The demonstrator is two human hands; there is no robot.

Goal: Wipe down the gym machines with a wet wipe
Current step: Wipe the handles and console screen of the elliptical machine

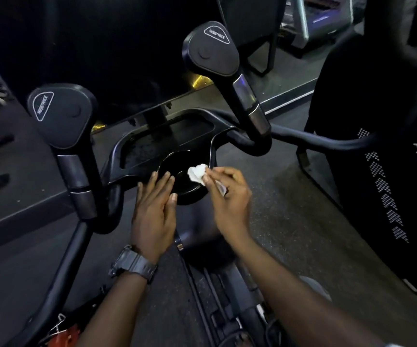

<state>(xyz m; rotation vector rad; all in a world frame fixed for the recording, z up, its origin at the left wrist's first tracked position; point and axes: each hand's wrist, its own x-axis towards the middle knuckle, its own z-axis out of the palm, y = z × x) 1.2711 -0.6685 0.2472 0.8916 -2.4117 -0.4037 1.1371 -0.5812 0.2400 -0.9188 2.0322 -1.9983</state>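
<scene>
The right hand point(230, 199) pinched a crumpled white wet wipe point(197, 172) at the right rim of the machine's round cup holder point(177, 164). The left hand point(153, 209), its grip loose, lay flat-fingered on the near-left rim. Open floor point(290, 216) lay to the right.

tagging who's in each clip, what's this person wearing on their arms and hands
Both forearms are bare, with no sleeves or gloves in view. The left hand has a chunky dark grey digital wristwatch with a ridged strap on its wrist. The right hand wears nothing visible.
</scene>
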